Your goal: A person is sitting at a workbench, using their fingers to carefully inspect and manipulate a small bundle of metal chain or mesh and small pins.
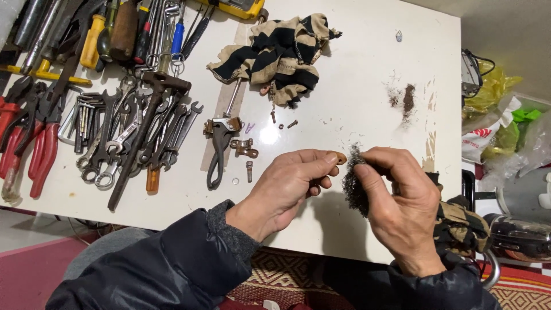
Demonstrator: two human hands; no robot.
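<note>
**Rusty washer meets the steel wool**

We see a small brown washer pinched at the fingertips of the left hand, held up just above the near edge of the white table. Right beside it, touching or nearly so, is a wad of grey steel wool that the right hand grips between thumb and curled fingers. Both hands are closed narrow on what they hold.

We judge the step in hand to be scrubbing: the wool is being brought against the washer's face. The next move, as we read it, calls for a firm pinch on the little ring so it does not slip, and short rubbing strokes with the wool while it is turned to reach each side.

Further out on the table lie a few bolts and a small bracket, a dark hand tool with a curved handle, and a striped tan-and-black cloth. To the left is a heap of wrenches, with red-handled pliers beside them and screwdrivers above. A smear of brown dust marks the far right of the table.
</note>
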